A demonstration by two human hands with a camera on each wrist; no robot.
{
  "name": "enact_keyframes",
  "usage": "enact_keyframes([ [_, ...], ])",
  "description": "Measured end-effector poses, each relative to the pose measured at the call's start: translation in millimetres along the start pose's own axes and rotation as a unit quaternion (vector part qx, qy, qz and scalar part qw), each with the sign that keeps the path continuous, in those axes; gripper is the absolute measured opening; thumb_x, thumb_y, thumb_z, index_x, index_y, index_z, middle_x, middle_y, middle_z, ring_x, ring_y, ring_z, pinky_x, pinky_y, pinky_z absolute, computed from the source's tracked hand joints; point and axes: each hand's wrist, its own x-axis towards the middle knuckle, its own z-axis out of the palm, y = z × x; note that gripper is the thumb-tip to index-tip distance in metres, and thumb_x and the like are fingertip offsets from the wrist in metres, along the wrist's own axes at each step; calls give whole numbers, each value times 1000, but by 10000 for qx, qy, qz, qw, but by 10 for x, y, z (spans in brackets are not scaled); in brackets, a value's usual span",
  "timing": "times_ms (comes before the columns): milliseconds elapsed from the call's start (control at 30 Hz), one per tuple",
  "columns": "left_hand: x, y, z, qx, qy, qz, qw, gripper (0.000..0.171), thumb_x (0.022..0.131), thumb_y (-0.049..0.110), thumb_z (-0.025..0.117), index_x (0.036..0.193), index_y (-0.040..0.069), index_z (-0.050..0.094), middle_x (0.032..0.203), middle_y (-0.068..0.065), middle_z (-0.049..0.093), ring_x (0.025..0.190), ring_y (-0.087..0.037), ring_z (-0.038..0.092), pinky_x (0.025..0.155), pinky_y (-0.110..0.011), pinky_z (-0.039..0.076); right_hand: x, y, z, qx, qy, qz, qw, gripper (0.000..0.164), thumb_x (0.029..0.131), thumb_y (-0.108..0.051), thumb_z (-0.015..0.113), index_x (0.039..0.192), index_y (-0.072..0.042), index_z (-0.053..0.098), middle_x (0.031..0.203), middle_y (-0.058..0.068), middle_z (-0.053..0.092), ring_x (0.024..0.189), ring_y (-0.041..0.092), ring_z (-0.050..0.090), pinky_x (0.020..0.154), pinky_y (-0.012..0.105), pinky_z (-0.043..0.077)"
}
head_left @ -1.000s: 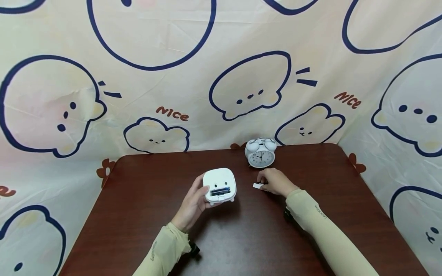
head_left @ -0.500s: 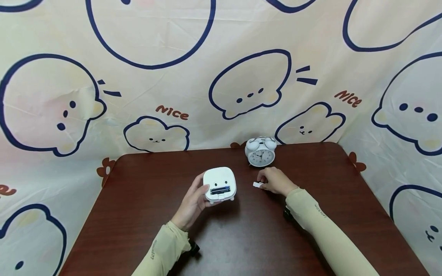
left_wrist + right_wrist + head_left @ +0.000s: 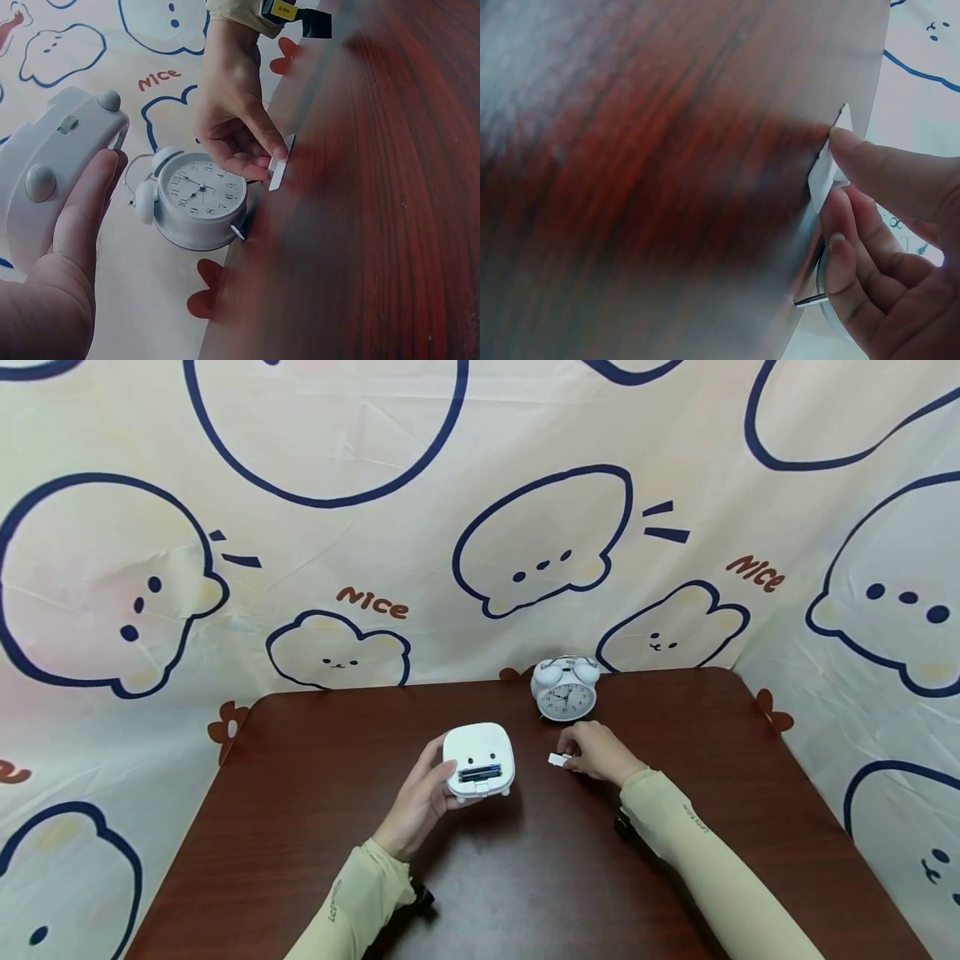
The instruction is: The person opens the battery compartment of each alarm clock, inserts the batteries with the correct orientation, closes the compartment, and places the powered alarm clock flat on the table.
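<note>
My left hand (image 3: 420, 802) grips a white rounded-square device (image 3: 478, 743) above the table, thumb on its near left edge. Its back faces up, with an uncovered slot holding a dark battery (image 3: 480, 773). In the left wrist view the side of the device (image 3: 45, 150) shows a small switch and rounded feet. My right hand (image 3: 600, 752) pinches a small flat white battery cover (image 3: 557, 760) between thumb and fingers, low over the table to the right of the device. The right wrist view shows the thumb pressed on one face of the cover (image 3: 825, 172).
A white twin-bell alarm clock (image 3: 567, 697) stands at the back of the table, just behind my right hand. The dark red-brown wooden table (image 3: 337, 760) ends at a cloth backdrop (image 3: 420, 560) printed with cartoon figures, which also hangs along both sides.
</note>
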Motion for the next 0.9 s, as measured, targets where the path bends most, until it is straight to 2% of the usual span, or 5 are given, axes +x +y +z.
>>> enact_keyframes([
  [367, -8, -10, -32, -1, 44, -19, 10000, 54, 112, 25, 45, 159, 15, 23, 128, -13, 64, 102, -19, 75, 88, -39, 62, -9, 0, 28, -79, 193, -241, 9995, 15, 82, -4, 85, 90, -13, 76, 85, -1, 67, 77, 12, 59, 72, 30, 52],
  [500, -16, -8, -42, 10, 48, -27, 10000, 56, 111, 26, 46, 160, 13, 21, 128, -12, 64, 102, -18, 75, 88, -39, 61, -31, -15, 18, 4, 216, -296, 9993, 14, 83, -3, 85, 90, -12, 77, 82, -2, 68, 73, 12, 59, 69, 31, 52],
  [700, -39, -6, -60, 13, 85, -67, 9999, 59, 111, 26, 46, 162, 14, 19, 130, -11, 62, 103, -19, 74, 89, -39, 61, -65, -38, 0, -12, 330, -455, 9984, 14, 83, -4, 84, 87, -16, 79, 83, -7, 73, 80, 11, 64, 78, 36, 56],
  [800, -38, -17, -72, 40, 75, -50, 10000, 58, 111, 26, 46, 161, 13, 19, 130, -12, 62, 103, -19, 74, 89, -39, 61, -82, -56, -3, -89, 534, -632, 9965, 15, 82, -5, 86, 86, -18, 79, 83, -9, 74, 82, 11, 66, 80, 37, 57],
  [900, -31, -30, -74, 26, 37, -36, 10000, 58, 112, 26, 45, 161, 12, 19, 130, -12, 62, 103, -19, 74, 89, -39, 61, -101, -83, -3, -131, 1034, -984, 9897, 15, 82, -6, 87, 85, -19, 79, 82, -10, 73, 80, 12, 67, 77, 35, 57],
])
